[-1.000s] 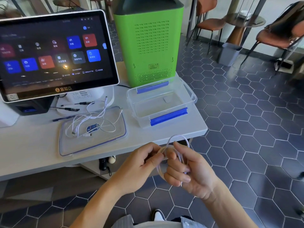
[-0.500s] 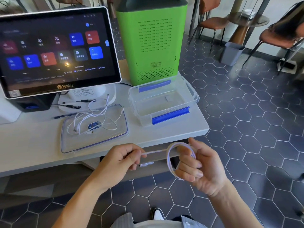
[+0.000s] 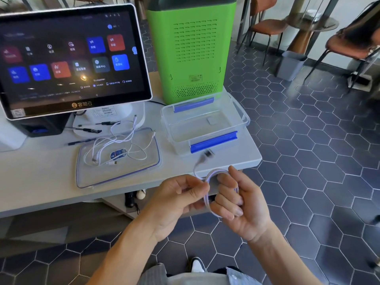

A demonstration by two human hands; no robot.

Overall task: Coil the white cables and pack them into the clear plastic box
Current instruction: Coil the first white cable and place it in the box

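The right hand [image 3: 240,204] serves as a former: its fingers [image 3: 227,210] are curled through a coil of white cable [image 3: 207,199], which keeps the loops stacked and even. The left hand [image 3: 176,194] is pinched closed on the same cable where it meets the coil, apparently to steer the last turn on. A short free tail rises from the pinch, its plug [image 3: 207,154] blurred in the air just near of the clear plastic box [image 3: 244,118]. The box stands open and seemingly empty at the right end of the bench [image 3: 41,173], within easy reach for packing. Its lid [image 3: 86,177] lies flat to the left and acts as a tray for the loose white cables [image 3: 121,144], a tangled heap not yet coiled. By this judgement one cable is nearly coiled and none is packed.
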